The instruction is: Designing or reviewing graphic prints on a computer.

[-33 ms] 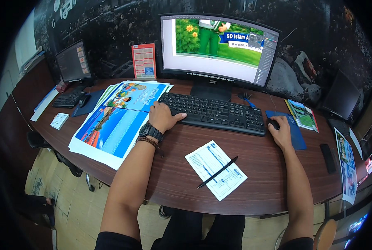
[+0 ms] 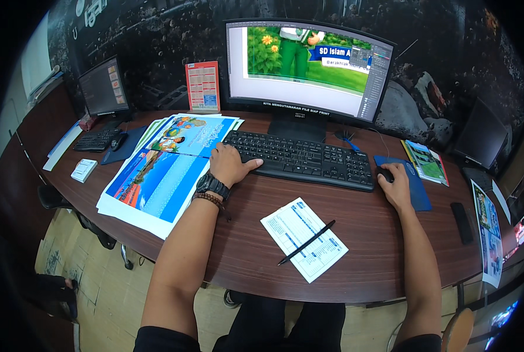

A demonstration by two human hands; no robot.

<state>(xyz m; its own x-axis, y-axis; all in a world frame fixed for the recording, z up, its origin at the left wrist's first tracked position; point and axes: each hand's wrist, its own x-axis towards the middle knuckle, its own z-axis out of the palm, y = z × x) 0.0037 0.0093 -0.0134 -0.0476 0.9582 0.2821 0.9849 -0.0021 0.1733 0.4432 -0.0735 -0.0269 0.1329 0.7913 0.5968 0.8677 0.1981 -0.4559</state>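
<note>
Left hand (image 2: 229, 164) resting flat on left end of black keyboard (image 2: 303, 158), fingers loosely spread over keys, thumb stretched along front edge; nothing grasped. Black watch (image 2: 212, 185) and bead bracelet (image 2: 210, 200) on left wrist. Right hand (image 2: 396, 185) cupped over black mouse (image 2: 384, 174), palm down, fingers draped on top in a light grip. Mouse seated on blue mouse pad (image 2: 417, 188), just beside right end of keyboard. Keyboard placed on dark wooden desk (image 2: 244, 246), directly in front of curved monitor (image 2: 309, 67) showing a green graphic layout. Stack of colour prints (image 2: 156, 182) lying left of keyboard, touching left hand's outer edge. White printed form (image 2: 303, 237) near front desk edge, between both forearms, black pen (image 2: 306, 242) laid diagonally across it. Second smaller monitor (image 2: 102, 88) and second keyboard (image 2: 95, 141) at far left. Red desk calendar (image 2: 202, 86) standing upright between the two monitors.
</note>
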